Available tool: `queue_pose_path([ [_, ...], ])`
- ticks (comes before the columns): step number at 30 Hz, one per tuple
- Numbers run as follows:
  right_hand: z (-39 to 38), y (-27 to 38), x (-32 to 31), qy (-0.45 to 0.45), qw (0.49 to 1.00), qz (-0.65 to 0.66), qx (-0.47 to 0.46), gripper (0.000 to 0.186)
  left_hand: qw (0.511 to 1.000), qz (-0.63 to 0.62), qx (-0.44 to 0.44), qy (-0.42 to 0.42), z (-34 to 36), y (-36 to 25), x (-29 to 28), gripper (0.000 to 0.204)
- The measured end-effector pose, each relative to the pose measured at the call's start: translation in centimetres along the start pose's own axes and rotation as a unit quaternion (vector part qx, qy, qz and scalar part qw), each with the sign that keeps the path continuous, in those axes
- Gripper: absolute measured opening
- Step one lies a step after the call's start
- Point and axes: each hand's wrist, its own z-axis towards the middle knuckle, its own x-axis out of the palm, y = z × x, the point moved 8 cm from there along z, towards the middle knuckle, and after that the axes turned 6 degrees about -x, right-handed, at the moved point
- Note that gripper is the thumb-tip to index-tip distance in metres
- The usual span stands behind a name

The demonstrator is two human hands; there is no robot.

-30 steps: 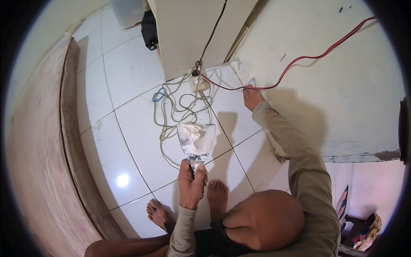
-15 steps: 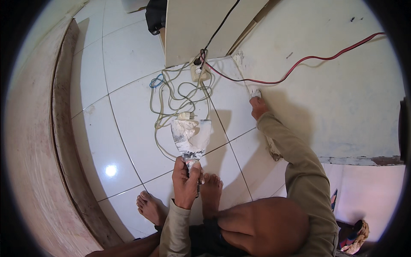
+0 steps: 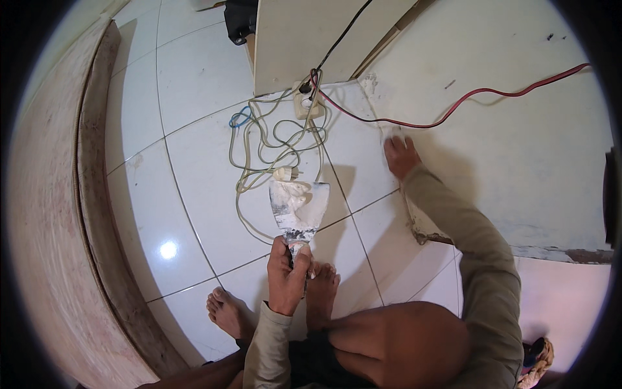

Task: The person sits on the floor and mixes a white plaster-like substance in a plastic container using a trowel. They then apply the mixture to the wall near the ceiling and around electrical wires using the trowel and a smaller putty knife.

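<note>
Paste (image 3: 288, 193), thick and white, coats the wide metal scraper (image 3: 316, 206) clasped by the left hand (image 3: 287, 277), near centre. At the cream-painted wall (image 3: 518, 175), right, the right hand (image 3: 403, 158) no longer shows its pale blade, hiding the work; that grip I cannot tell.

A person in khaki long sleeves, barefoot on a glossy white tiled floor (image 3: 181, 240), grips in the left hand (image 3: 286, 277) a wide, flared scraper (image 3: 293, 211) loaded with white paste, blade pointing away from the body. The right hand (image 3: 402, 157) reaches to the foot of a patchy cream wall (image 3: 525, 175); whether it holds anything is unclear. Just beyond the blade lie a white plug (image 3: 284, 174) and a tangle of thin, pale green cable (image 3: 237, 202), near a beige socket block (image 3: 307, 106) at the base of a cream panel (image 3: 291, 45). A red-and-black cable (image 3: 476, 93) snakes across the wall.
</note>
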Motion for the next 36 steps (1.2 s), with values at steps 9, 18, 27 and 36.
queue_pose_path([
  [9, -0.2, -0.7, 12.3, 0.193, 0.958, 0.117, 0.175, 0.038, 0.998, 0.049, 0.011, -0.027, -0.3, -0.4, -1.5, 0.010],
  [18, -12.4, 3.8, 7.3, 0.274, 0.957, 0.090, 0.037, 0.037, 1.000, 0.007, -0.008, 0.002, 0.1, 0.0, 0.0, 0.009],
  [27, -0.7, -3.0, 5.2, 0.064, 0.993, -0.054, 0.081, 0.034, 0.999, -0.016, -0.028, 0.035, 0.5, 0.4, 1.0, 0.008],
  [36, -3.9, 3.1, -15.7, 0.033, 0.886, 0.460, 0.046, 0.040, 0.999, 0.041, -0.020, 0.015, 0.3, -0.5, -1.2, 0.012],
])
